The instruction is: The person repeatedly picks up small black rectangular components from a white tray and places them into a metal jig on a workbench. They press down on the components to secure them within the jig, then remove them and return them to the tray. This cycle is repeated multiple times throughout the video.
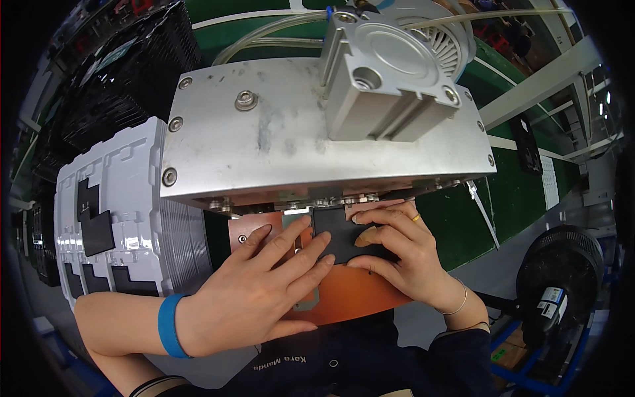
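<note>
A dark grey flat piece (334, 233) lies on an orange-brown fixture (367, 291) under the front edge of a silver metal press block (278, 142). My left hand (258, 284), with a blue band at the wrist, is open. Its fingers are spread over the fixture, and some fingertips touch the piece's left edge. My right hand (407, 248) bends round the right side of the piece, thumb at the near edge and fingers on top. Yellowish finger cots (367, 235) cover two of its fingertips. The piece's far edge goes out of sight beneath the block.
A stack of white plastic trays (126, 165) with dark flat pieces on top stands at left, with black crates (112, 86) behind. An air cylinder (390, 79) sits on the block. A black round fan-like unit (562, 264) is at right, beside the green table (456, 228).
</note>
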Action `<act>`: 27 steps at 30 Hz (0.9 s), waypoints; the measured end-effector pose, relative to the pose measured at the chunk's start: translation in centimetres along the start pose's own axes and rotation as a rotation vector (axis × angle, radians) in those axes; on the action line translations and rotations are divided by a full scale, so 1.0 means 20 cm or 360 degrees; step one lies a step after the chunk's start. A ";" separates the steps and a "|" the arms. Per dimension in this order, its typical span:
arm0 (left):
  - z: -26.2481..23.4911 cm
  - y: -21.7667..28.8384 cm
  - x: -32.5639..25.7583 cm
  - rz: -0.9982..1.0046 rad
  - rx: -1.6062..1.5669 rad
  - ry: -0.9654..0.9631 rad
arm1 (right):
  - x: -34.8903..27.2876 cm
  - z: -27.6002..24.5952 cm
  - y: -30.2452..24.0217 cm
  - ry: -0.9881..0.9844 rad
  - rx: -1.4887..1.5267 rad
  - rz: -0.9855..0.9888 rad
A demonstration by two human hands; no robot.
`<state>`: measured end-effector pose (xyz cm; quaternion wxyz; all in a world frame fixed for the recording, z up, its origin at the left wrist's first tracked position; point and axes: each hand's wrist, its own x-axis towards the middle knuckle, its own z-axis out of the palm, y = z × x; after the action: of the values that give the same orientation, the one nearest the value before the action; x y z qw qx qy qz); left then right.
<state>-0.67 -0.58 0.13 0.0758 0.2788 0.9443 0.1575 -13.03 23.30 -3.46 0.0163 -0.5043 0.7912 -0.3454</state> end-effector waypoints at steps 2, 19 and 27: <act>0.00 0.00 0.00 0.0016 0.0027 0.0012 | 0.00 -0.01 0.00 -0.0010 -0.0013 -0.0020; 0.01 0.06 -0.06 0.0003 -0.0459 0.0503 | -0.07 -0.15 0.07 -0.0252 0.1529 0.1023; -0.02 0.14 -0.04 0.0077 -0.0391 0.0514 | -0.14 -0.29 0.07 -0.0171 0.1690 0.1371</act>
<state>1.34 0.98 1.55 -0.0469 0.2613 0.9109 0.3159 -14.98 29.10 -0.72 0.4366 -0.0848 0.6427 -0.6238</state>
